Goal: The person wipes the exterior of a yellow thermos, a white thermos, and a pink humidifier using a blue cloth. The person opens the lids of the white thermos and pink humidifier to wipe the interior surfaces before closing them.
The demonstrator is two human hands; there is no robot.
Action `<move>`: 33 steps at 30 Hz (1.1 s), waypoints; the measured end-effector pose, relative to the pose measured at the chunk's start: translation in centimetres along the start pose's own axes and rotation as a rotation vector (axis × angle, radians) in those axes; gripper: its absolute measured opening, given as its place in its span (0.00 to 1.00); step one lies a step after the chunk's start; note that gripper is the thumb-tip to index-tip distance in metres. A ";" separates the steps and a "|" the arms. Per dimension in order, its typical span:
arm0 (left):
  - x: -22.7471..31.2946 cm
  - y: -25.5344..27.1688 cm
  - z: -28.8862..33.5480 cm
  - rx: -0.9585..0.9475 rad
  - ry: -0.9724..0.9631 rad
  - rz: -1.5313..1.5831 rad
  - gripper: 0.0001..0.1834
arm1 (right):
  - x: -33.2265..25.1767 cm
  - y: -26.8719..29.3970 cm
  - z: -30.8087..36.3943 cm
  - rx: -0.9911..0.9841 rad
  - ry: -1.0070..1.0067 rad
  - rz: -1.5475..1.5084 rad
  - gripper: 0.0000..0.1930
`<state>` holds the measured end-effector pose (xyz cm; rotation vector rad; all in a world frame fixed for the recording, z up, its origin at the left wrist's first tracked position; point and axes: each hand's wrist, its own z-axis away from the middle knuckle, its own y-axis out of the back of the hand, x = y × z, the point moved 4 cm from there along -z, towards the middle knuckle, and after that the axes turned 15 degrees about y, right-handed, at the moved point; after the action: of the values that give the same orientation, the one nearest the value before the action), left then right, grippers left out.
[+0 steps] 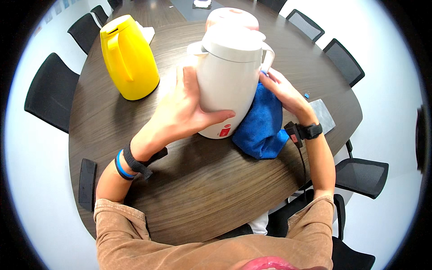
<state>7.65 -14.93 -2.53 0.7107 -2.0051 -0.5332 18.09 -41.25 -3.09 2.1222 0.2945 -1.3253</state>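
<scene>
A white thermos jug (229,83) with a side handle stands on the dark wooden table in front of me, leaning slightly. My left hand (186,108) grips its left side, thumb across the lower front. A bunched blue cloth (260,123) hangs against the jug's lower right side. Close to the handle, my right hand (285,92) is closed on the upper end of this cloth; its fingertips are partly hidden behind the jug. Directly behind the white jug, a second vessel with a rounded pinkish top (232,18) shows only in part.
To the left stands a yellow thermos jug (128,58). A flat black slab (87,184) lies at the table's left edge. On the right are a flat grey item (322,116) and a blue scrap (307,95). Black chairs (50,92) surround the table (189,198).
</scene>
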 end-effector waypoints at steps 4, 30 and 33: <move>-0.2 -0.1 -0.3 -0.015 0.000 -0.006 0.58 | -1.2 0.4 2.0 -0.223 -0.011 0.055 0.63; -0.4 -0.2 -0.3 -0.032 0.022 0.022 0.57 | -0.3 0.9 2.5 -0.221 -0.010 -0.046 0.68; -0.2 -0.2 -0.3 -0.030 0.020 -0.006 0.57 | -0.7 1.8 1.8 -0.358 0.071 0.063 0.72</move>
<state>8.06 -14.92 -2.62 0.7007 -1.9733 -0.5568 17.33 -43.70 -2.39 1.8616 0.4547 -1.0718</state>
